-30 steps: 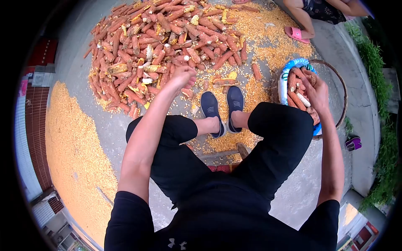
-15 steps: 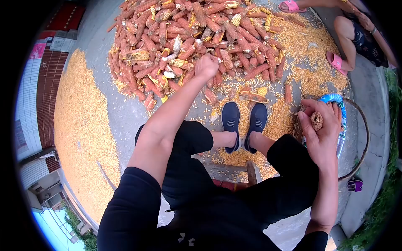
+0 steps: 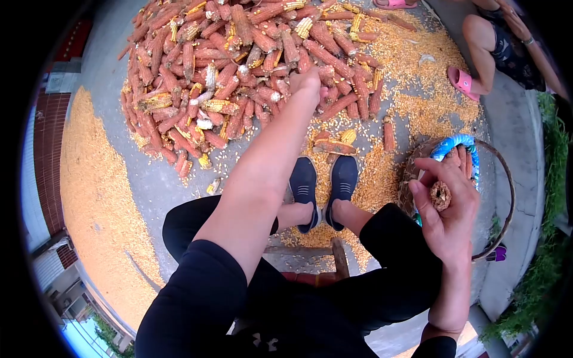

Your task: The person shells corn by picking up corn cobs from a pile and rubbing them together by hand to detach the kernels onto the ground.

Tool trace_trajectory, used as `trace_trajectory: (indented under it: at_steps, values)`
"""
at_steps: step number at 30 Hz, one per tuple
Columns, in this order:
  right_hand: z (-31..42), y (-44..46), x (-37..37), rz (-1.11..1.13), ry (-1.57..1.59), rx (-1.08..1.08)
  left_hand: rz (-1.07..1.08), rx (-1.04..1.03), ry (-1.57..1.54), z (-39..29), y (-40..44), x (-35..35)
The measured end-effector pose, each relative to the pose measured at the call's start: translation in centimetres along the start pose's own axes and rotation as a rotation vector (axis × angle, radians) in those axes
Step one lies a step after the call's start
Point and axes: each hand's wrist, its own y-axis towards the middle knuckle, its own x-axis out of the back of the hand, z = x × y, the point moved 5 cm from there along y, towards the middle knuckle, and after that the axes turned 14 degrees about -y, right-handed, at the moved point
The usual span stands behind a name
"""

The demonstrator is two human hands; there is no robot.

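My left hand [image 3: 307, 87] reaches to the near side of a heap of corn cobs [image 3: 221, 65]. Its fingers are curled in among the reddish cobs, and what they grip is hidden. Most cobs in the heap are stripped, and some carry yellow kernels. Close to my right knee, my right hand [image 3: 450, 218] wraps around a corn cob [image 3: 440, 196], seen end-on between thumb and fingers. Right beside and partly behind that hand stands a basket [image 3: 455, 142] with a blue-wrapped rim, holding more cobs.
Loose kernels [image 3: 412, 74] cover the ground right of the heap. A wide layer of kernels [image 3: 95, 191] lies at left. Another person's leg [image 3: 480, 53] and pink sandals [image 3: 462, 83] are at upper right. My shoes [image 3: 303, 185] and a wooden stool [image 3: 340, 258] are below the heap.
The view has shifted, so the heap sits further left. My left hand has moved rightward along the heap's near edge. My right hand still holds its cob near the basket.
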Motion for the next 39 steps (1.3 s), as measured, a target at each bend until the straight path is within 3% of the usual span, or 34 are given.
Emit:
trace_trajectory:
  at_steps: [7,10,11,14,19,22,25,27,31,34,39]
  values:
    - [1.0,-0.9,0.2,-0.044,-0.003,0.02,0.253,-0.079,-0.028,0.1,-2.7,6.8]
    - [0.2,-1.5,-0.7,-0.026,0.183,-0.132,0.6,-0.025,-0.22,-1.0,-6.7,7.7]
    - [-0.3,-1.6,-1.1,-0.086,0.158,-0.057,0.741,-0.015,-0.263,-1.4,-7.3,7.7]
    - [-0.7,-1.5,-2.1,0.129,0.424,-0.346,1.006,0.114,-0.219,-6.0,-15.6,8.7]
    - [0.5,-0.2,-2.8,0.035,0.862,-0.396,1.315,0.204,-0.146,-10.1,-24.4,10.4]
    - [2.1,0.5,-2.1,-0.016,1.091,-0.299,1.371,0.33,-0.088,-10.4,-27.7,11.9]
    - [3.7,0.4,-1.2,-0.018,1.253,-0.206,1.46,0.294,0.0,-9.4,-29.7,12.7]
    - [4.4,0.6,-0.9,-0.036,1.272,-0.173,1.467,0.361,0.047,-8.1,-30.1,13.2]
    - [3.1,1.0,-1.9,-0.005,1.2,-0.175,1.386,0.246,0.128,-7.1,-29.9,12.8]
    - [1.4,0.4,-1.6,0.053,1.164,-0.186,1.282,0.057,0.094,-7.8,-29.4,12.5]
    - [-0.5,-0.1,-1.9,0.129,1.017,-0.225,0.993,-0.543,0.577,-9.5,-28.5,13.2]
